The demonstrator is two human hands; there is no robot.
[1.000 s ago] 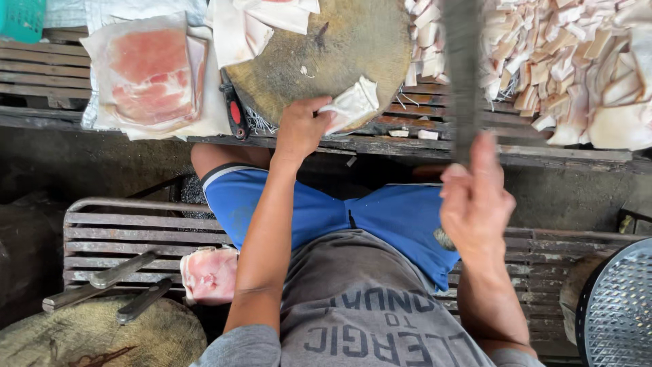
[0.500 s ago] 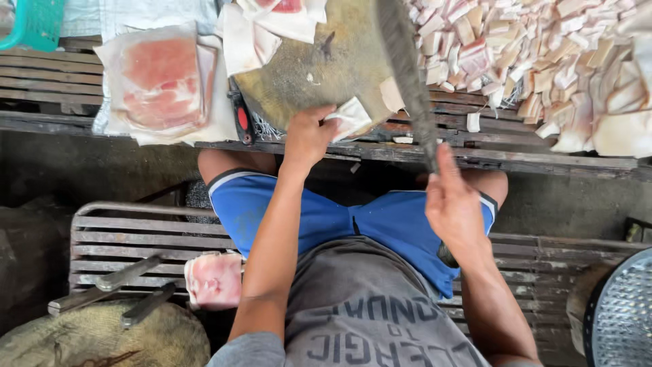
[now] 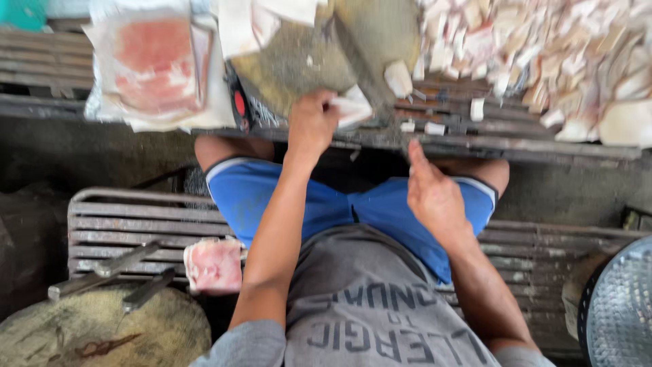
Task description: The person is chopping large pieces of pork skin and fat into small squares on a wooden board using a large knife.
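Note:
I sit on a slatted bench in blue shorts and a grey shirt. My left hand (image 3: pixel 312 126) pins a pale white piece of meat (image 3: pixel 353 109) onto a round wooden chopping block (image 3: pixel 292 64) at the edge of the slatted table. My right hand (image 3: pixel 435 197) grips a cleaver (image 3: pixel 370 68) whose dark blade is blurred and slants up over the block, just right of my left hand. Small cut white pieces (image 3: pixel 435 126) lie beside the block.
A plastic bag of pink meat (image 3: pixel 156 64) lies left of the block. A heap of cut pale pieces (image 3: pixel 557 54) fills the top right. On the bench are a pink meat slab (image 3: pixel 214 265) and two knives (image 3: pixel 122 261). A second block (image 3: pixel 102 333) sits lower left, a metal mesh object (image 3: pixel 621 306) lower right.
My right hand has swung the cleaver down and to the left, from upright at the right to over the block. My left hand stays on the white piece.

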